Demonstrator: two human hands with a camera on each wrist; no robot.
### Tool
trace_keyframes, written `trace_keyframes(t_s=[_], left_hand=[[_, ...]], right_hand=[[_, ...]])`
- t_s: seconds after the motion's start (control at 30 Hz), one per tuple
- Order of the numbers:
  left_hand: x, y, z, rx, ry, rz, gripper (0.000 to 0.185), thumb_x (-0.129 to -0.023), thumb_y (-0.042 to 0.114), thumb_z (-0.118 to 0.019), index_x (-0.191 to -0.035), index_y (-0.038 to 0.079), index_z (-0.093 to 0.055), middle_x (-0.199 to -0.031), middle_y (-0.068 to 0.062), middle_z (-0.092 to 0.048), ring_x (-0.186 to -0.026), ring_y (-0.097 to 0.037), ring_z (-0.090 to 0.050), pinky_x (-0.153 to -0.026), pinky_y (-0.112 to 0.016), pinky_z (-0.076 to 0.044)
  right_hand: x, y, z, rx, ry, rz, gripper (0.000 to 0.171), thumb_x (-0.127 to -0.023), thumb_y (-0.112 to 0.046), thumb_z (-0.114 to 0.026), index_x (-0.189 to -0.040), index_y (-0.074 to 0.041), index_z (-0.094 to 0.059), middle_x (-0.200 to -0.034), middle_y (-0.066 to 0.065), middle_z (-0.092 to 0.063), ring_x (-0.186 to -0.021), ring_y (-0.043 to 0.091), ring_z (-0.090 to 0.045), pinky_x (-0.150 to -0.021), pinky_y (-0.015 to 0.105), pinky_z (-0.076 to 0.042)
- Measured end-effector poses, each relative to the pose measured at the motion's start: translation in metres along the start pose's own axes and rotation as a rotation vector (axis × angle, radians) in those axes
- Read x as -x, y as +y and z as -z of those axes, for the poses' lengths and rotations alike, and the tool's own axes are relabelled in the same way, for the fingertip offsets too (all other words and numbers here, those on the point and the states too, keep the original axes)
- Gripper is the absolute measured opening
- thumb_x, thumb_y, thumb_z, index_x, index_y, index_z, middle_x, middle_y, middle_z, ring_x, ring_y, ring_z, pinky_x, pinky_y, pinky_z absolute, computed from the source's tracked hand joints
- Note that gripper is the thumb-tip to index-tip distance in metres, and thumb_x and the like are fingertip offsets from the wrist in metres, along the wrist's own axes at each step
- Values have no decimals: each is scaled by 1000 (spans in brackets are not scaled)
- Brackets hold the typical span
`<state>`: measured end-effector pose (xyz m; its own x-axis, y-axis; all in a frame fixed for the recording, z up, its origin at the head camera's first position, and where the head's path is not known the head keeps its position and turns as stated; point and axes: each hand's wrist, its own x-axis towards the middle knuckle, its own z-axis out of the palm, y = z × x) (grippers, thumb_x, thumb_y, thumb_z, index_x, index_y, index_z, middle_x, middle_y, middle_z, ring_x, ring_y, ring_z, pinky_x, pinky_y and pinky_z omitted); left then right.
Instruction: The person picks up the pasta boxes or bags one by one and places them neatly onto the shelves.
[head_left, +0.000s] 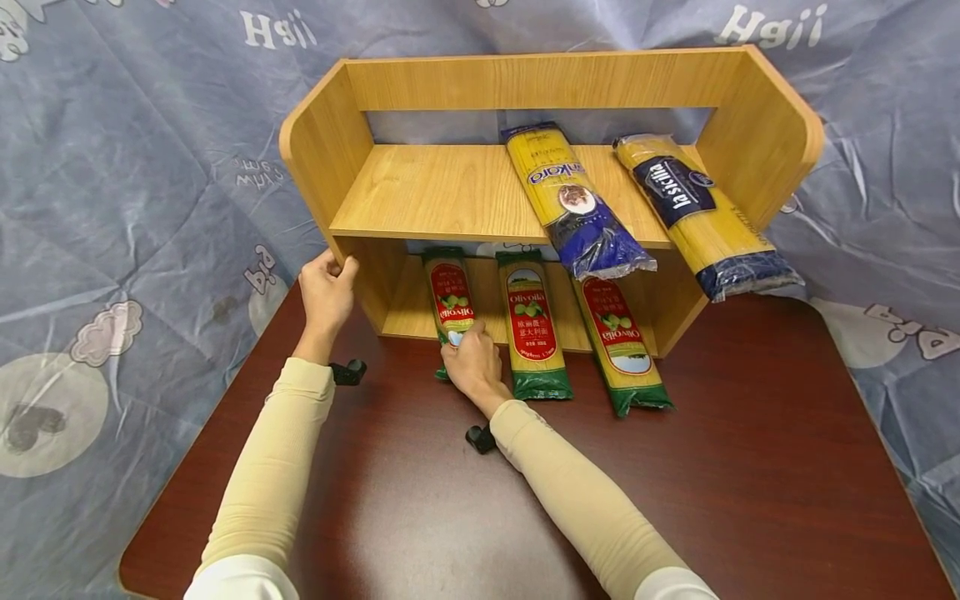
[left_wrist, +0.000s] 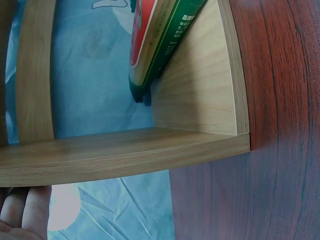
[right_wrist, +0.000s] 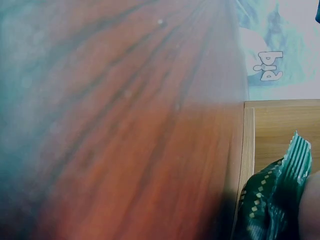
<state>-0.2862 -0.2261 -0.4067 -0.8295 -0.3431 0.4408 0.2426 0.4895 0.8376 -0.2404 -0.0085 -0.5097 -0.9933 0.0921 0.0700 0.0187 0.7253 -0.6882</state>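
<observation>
Sleeved arms reach far; right hand (head_left: 471,360) grasps the left spaghetti pack (head_left: 450,302) at the lower shelf's near edge — light, stiff, brittle, slippery film. Left hand (head_left: 327,289) grips the shelf unit (head_left: 420,192) side. Right wrist view: crimped green end (right_wrist: 272,200) — best gripped mid-length.

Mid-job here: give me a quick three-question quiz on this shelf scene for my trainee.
1. True or false: the right hand rests on the leftmost green spaghetti packet.
2. How many pasta packets lie on the upper shelf? A) one B) two C) three
3. What does the left hand hold?

Key: 1 true. 2 B: the blue packet and the yellow packet. 3 The left side panel of the wooden shelf unit.
</observation>
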Motion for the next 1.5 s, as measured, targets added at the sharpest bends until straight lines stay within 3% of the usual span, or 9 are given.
trace_keyframes(t_s=[0.17,0.5,0.83,1.07,1.23,1.5], left_hand=[[0,0,-1,-4,-15,15,18,-94,10,-63,-98,1,-77,-74,-14,-72,-64,-5,-61,-48,-18,-39],[-2,-1,-1,5,-11,-2,18,-94,10,-63,-97,0,-77,-77,-15,-73,-68,-5,-63,-50,-18,-41],[-2,-1,-1,1,3,7,16,-92,10,-63,-93,1,-77,-70,-10,-70,-66,-6,-61,-51,-19,-40],[-2,-3,0,-3,9,15,17,-92,11,-64,-94,1,-77,-67,-6,-67,-62,-7,-57,-48,-19,-37],[-2,-2,1,-1,8,16,18,-93,12,-64,-94,1,-78,-64,-3,-65,-61,-6,-56,-47,-20,-36],[0,-2,0,31,2,35,19,-94,12,-64,-97,-1,-77,-71,-7,-70,-69,-6,-64,-55,-19,-45]], right_hand=[[0,2,0,19,-11,-16,46,-87,-32,-66,-115,0,-50,-94,14,-64,-81,39,-68,-67,53,-54],[5,-1,3,127,-37,-43,83,-81,-53,-70,-137,1,-42,-109,17,-63,-91,40,-68,-74,55,-53],[14,-4,3,142,-48,-35,95,-76,-71,-73,-130,-1,-41,-113,18,-53,-91,40,-66,-75,54,-54],[19,-2,-2,191,19,25,101,-71,-75,-74,-130,1,-44,-119,19,-50,-113,39,-51,-98,49,-42],[20,-2,-2,214,81,56,109,-66,-79,-75,-133,1,-42,-123,18,-48,-116,36,-44,-100,49,-37],[23,-4,4,100,83,88,130,-62,-80,-77,-150,4,-30,-142,21,-39,-131,36,-37,-113,47,-27]])
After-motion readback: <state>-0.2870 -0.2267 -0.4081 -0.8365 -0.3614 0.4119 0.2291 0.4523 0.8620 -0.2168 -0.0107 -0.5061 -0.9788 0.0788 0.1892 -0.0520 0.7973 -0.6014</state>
